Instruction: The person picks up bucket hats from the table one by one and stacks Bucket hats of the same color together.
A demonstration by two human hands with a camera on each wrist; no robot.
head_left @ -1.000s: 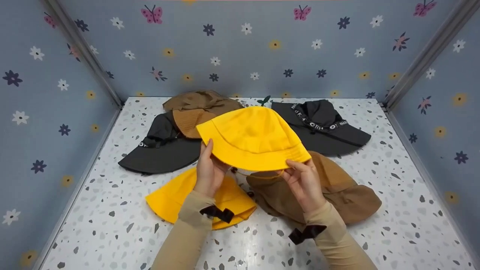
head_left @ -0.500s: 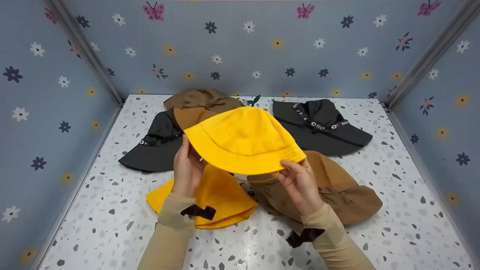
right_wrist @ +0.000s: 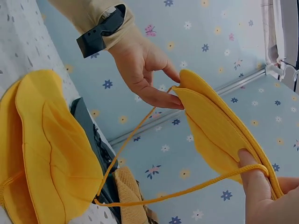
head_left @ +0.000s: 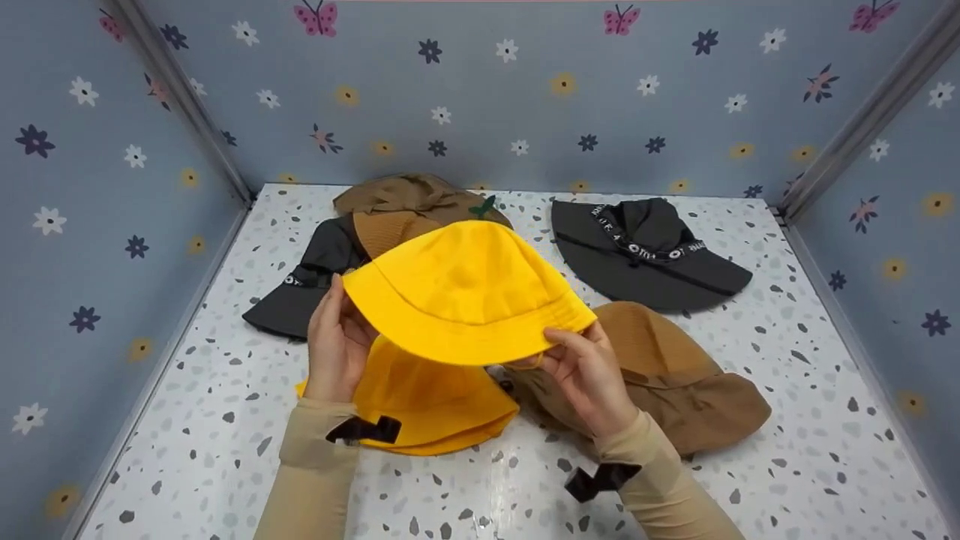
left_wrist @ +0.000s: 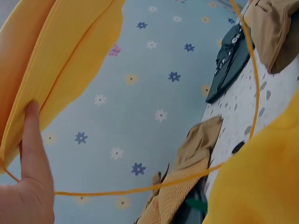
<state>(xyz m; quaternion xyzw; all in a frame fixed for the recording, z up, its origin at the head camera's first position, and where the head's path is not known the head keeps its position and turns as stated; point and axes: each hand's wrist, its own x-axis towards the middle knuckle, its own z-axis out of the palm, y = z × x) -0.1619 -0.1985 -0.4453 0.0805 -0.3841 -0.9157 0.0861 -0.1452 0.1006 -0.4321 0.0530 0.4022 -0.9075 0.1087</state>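
Note:
A yellow bucket hat (head_left: 469, 289) with a green sprout on its crown is held up above the table by both hands. My left hand (head_left: 337, 352) pinches the left end of its brim. At the brim's right end, my right hand (head_left: 589, 375) grips with the thumb on top and fingers beneath. A yellow cord (right_wrist: 196, 187) hangs in a loop under the hat. Below lies a second yellow hat (head_left: 435, 409), partly hidden by my left hand and the raised hat.
A brown hat (head_left: 720, 405) lies right of the second yellow hat. Another brown hat (head_left: 409, 196) and a black hat (head_left: 289, 307) overlap at back left. A black hat with lettered band (head_left: 652, 274) lies back right. Flowered walls (head_left: 480, 90) enclose the speckled table (head_left: 817, 420).
Both hands have moved left with the raised yellow hat, the left hand farther, so they are wider apart. More of the right-hand black and brown hats shows. The other hats stay put.

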